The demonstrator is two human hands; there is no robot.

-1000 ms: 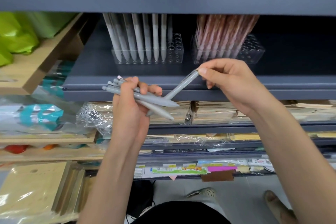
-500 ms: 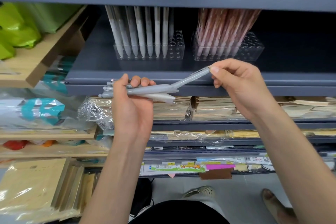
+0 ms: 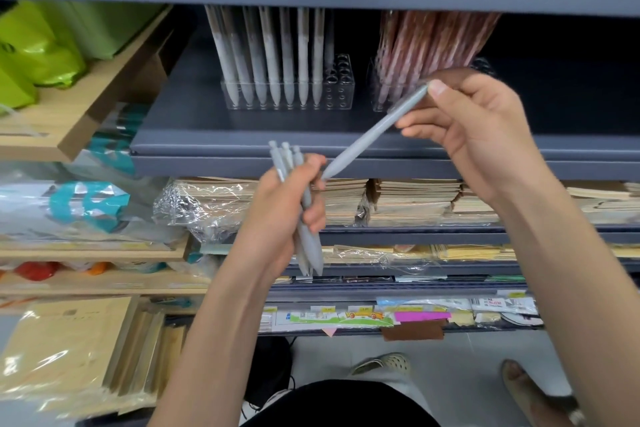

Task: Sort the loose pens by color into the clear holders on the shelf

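At the shelf (image 3: 242, 135), left hand (image 3: 280, 204) tight round slim matte pens (image 3: 310, 239), right hand (image 3: 478, 128) round single pen (image 3: 370, 135).

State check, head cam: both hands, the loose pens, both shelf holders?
left hand: grips grey pen bundle, roughly upright, clicker ends up.
right hand: pinches single grey pen by its upper end.
single grey pen: tilted, lower end by the left hand's fingers, not in a holder.
left holder: stored grey pens upright; rightmost holes empty.
right holder: packed with pink pens, partly hidden by right hand.
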